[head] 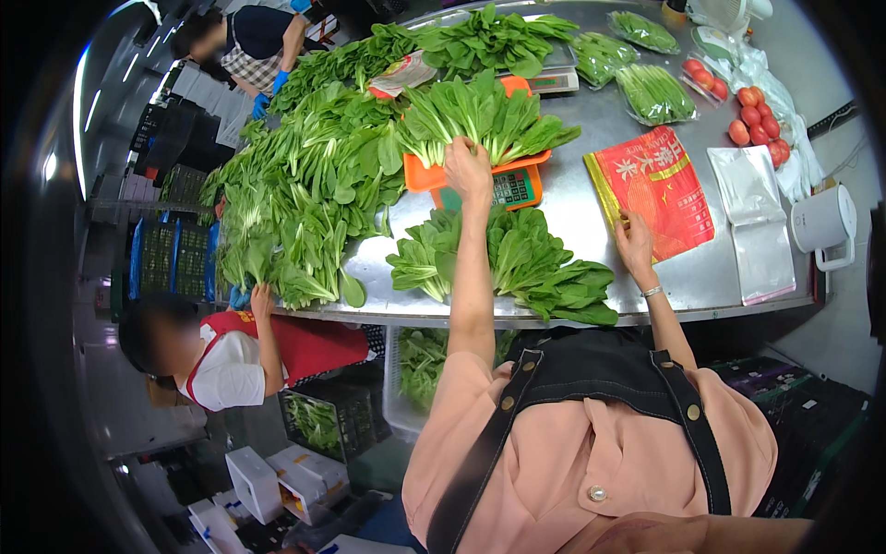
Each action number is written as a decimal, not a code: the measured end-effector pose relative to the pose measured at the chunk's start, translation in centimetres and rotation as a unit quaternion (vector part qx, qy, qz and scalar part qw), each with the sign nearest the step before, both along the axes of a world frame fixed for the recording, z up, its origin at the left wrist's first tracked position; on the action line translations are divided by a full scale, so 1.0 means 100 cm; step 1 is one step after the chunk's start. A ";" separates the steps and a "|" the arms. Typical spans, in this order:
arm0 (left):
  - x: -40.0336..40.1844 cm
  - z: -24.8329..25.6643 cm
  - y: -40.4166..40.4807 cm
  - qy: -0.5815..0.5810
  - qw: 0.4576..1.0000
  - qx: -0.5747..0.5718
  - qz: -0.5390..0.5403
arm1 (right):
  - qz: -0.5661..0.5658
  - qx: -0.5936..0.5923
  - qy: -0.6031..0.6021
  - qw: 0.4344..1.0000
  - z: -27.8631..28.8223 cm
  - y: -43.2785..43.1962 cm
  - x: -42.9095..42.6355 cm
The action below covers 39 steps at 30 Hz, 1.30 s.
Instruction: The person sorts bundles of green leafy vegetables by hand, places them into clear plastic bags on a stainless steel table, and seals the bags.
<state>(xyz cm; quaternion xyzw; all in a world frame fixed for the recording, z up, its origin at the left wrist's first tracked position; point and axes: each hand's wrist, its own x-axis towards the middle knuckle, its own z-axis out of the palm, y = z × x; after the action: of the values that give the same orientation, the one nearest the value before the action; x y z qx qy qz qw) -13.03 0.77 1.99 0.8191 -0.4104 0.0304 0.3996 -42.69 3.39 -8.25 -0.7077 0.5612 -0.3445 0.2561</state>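
Note:
My left hand [469, 166] is at the stems of leafy greens [477, 118] piled on the orange tray of a weighing scale [522, 187]; whether its fingers grip a stem is unclear. My right hand [633, 239] rests at the left edge of a red and yellow printed plastic bag [657, 194] lying flat on the metal table [561, 228], its fingertips on the yellow border. Several bunches of greens [522, 256] lie between my forearms, near the table's front edge. A stack of clear plastic bags [754, 228] lies right of the red bag.
A big heap of greens [304, 180] covers the table's left part. Two co-workers stand at left. Bagged green vegetables [656, 93], tomatoes [758, 124], a second scale [554, 82] and a white electric kettle [824, 221] stand or lie farther off. Below the table edge is a white crate [398, 388].

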 end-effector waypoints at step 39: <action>0.124 -0.016 -0.041 0.223 0.957 0.159 -0.096 | 0.076 0.110 -0.411 0.902 0.053 -0.082 0.202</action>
<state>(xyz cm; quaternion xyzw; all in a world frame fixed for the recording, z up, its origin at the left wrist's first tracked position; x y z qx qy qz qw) -0.65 -3.37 0.40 0.8150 -0.3866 -0.2572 0.3467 -22.53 -4.81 -2.92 -0.5108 0.3846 -0.5206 0.5659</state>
